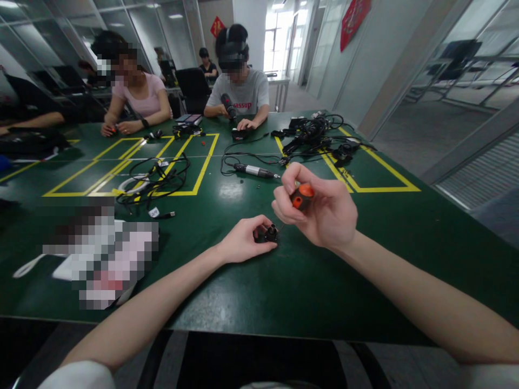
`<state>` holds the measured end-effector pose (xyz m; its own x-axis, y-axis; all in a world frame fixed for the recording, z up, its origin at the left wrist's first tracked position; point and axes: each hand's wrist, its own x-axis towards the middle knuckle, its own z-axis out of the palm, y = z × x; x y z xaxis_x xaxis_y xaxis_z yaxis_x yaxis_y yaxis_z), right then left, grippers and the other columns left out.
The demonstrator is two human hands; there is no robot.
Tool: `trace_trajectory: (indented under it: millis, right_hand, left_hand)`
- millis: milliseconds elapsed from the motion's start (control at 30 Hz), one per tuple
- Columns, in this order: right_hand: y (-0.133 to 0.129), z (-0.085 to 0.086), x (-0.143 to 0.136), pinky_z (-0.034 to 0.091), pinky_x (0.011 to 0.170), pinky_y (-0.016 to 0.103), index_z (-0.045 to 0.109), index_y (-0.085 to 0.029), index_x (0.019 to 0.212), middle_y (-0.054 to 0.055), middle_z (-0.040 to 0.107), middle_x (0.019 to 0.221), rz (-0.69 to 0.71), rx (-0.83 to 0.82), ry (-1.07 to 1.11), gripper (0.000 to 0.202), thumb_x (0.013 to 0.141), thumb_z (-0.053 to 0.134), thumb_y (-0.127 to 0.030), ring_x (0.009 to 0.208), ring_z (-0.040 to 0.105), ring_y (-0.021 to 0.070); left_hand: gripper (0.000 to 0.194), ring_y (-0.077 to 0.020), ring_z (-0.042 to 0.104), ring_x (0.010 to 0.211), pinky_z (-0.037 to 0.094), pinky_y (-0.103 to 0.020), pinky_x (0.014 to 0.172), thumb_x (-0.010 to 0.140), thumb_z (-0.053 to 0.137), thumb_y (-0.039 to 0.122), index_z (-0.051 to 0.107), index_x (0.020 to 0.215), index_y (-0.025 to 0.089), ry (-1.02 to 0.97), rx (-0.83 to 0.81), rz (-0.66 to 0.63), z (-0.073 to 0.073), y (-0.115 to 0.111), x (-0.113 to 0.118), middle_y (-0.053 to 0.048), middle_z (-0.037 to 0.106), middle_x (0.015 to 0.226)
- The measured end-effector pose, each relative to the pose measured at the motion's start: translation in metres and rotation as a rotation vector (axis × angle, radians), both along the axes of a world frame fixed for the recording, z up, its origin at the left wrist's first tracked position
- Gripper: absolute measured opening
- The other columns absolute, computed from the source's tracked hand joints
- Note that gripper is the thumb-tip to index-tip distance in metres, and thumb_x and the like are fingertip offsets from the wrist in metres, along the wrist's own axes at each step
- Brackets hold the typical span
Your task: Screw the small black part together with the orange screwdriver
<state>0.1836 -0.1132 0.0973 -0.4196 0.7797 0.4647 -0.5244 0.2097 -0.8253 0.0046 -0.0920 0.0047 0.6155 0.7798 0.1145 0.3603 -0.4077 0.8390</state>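
My left hand (247, 240) rests low on the green table, its thumb and fingers closed round a small black part (271, 233) with a short round stub standing up from it. What kind of part it is, I cannot make out. Above and to the right, my right hand (324, 208) grips the orange and dark handle of a screwdriver (302, 197). Its thin shaft slants down to the left towards the black part; whether the tip touches it is unclear. Just beyond my right hand lies a silver and black electric screwdriver (255, 170) with a cable.
Black cables (162, 178) lie at the left, and a bigger cable tangle (316, 135) at the back right. A blurred pouch-like item (117, 265) is near my left forearm. Yellow tape (205, 167) marks the green table (365, 281). Two people wearing headsets work across it.
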Motion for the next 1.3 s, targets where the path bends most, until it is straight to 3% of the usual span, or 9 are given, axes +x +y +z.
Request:
trace_trajectory:
  millis: [167, 300, 400, 500, 667, 833, 967, 1167, 1300]
  right_hand:
    - [0.001, -0.001, 0.002, 0.028, 0.044, 0.023, 0.049, -0.024, 0.085, -0.007, 0.055, 0.058, 0.004, -0.001, -0.023, 0.019, 0.095, 0.060, -0.034, 0.042, 0.034, 0.0095]
    - [0.003, 0.001, 0.001, 0.033, 0.045, 0.025, 0.057, -0.019, 0.076, -0.003, 0.056, 0.061, -0.006, 0.021, -0.046, 0.029, 0.098, 0.059, -0.038, 0.046, 0.043, 0.0107]
    - [0.002, 0.002, 0.000, 0.030, 0.046, 0.025, 0.057, -0.019, 0.072, -0.004, 0.050, 0.057, -0.010, 0.011, -0.044, 0.036, 0.100, 0.058, -0.041, 0.046, 0.038, 0.0099]
    - [0.001, 0.001, -0.001, 0.026, 0.045, 0.024, 0.056, -0.021, 0.077, -0.007, 0.043, 0.054, -0.002, -0.006, -0.046, 0.036, 0.101, 0.056, -0.048, 0.044, 0.029, 0.0092]
    - [0.001, 0.000, 0.001, 0.026, 0.046, 0.024, 0.048, -0.025, 0.087, -0.010, 0.043, 0.054, 0.011, -0.009, -0.043, 0.029, 0.098, 0.060, -0.049, 0.044, 0.025, 0.0095]
    - [0.002, -0.001, 0.001, 0.029, 0.044, 0.023, 0.051, -0.023, 0.086, -0.007, 0.052, 0.058, 0.027, 0.005, -0.046, 0.025, 0.098, 0.062, -0.042, 0.044, 0.034, 0.0093]
    - [0.002, 0.000, -0.001, 0.031, 0.045, 0.025, 0.057, -0.019, 0.076, -0.003, 0.053, 0.061, 0.019, 0.021, -0.041, 0.034, 0.100, 0.060, -0.044, 0.047, 0.040, 0.0102]
    - [0.001, -0.001, -0.001, 0.028, 0.046, 0.025, 0.054, -0.021, 0.077, -0.008, 0.040, 0.052, 0.017, 0.010, -0.051, 0.039, 0.101, 0.055, -0.051, 0.044, 0.028, 0.0098]
    - [0.001, -0.002, 0.000, 0.028, 0.047, 0.024, 0.048, -0.024, 0.086, -0.010, 0.043, 0.052, 0.019, -0.006, -0.032, 0.030, 0.098, 0.059, -0.049, 0.043, 0.026, 0.0100]
  left_hand:
    - [0.034, -0.0146, 0.064, 0.079, 0.052, -0.028, 0.075, 0.081, 0.080, 0.033, 0.072, 0.110, 0.016, -0.025, 0.012, 0.013, -0.002, 0.000, 0.000, -0.002, 0.075, 0.094]
    - [0.049, -0.0140, 0.064, 0.078, 0.050, -0.026, 0.074, 0.077, 0.084, 0.035, 0.070, 0.120, 0.016, -0.053, -0.006, -0.063, -0.001, 0.004, -0.005, -0.003, 0.078, 0.098]
    - [0.054, -0.0134, 0.064, 0.078, 0.048, -0.026, 0.076, 0.080, 0.080, 0.031, 0.069, 0.130, 0.015, -0.055, -0.051, -0.117, 0.001, 0.009, -0.011, -0.004, 0.080, 0.098]
    - [0.059, -0.0157, 0.069, 0.084, 0.048, -0.027, 0.078, 0.082, 0.080, 0.034, 0.067, 0.136, 0.014, -0.065, -0.197, -0.143, 0.001, 0.014, -0.015, -0.008, 0.081, 0.102]
    - [0.071, -0.0184, 0.073, 0.091, 0.049, -0.029, 0.083, 0.076, 0.088, 0.031, 0.065, 0.141, 0.015, -0.106, -0.341, -0.152, -0.002, 0.022, -0.017, -0.010, 0.083, 0.108]
    - [0.068, -0.0197, 0.074, 0.095, 0.051, -0.030, 0.086, 0.077, 0.090, 0.033, 0.068, 0.139, 0.016, -0.129, -0.394, -0.176, -0.005, 0.026, -0.018, -0.010, 0.083, 0.108]
    - [0.067, -0.0200, 0.076, 0.094, 0.052, -0.030, 0.086, 0.076, 0.091, 0.034, 0.069, 0.137, 0.015, -0.131, -0.427, -0.182, -0.007, 0.027, -0.019, -0.011, 0.083, 0.107]
    - [0.063, -0.0204, 0.076, 0.103, 0.052, -0.032, 0.095, 0.081, 0.086, 0.034, 0.068, 0.139, 0.016, -0.131, -0.474, -0.241, -0.003, 0.030, -0.023, -0.012, 0.081, 0.117]
    - [0.063, -0.0193, 0.074, 0.101, 0.052, -0.034, 0.097, 0.080, 0.085, 0.031, 0.066, 0.139, 0.016, -0.134, -0.419, -0.234, -0.002, 0.028, -0.023, -0.012, 0.081, 0.116]
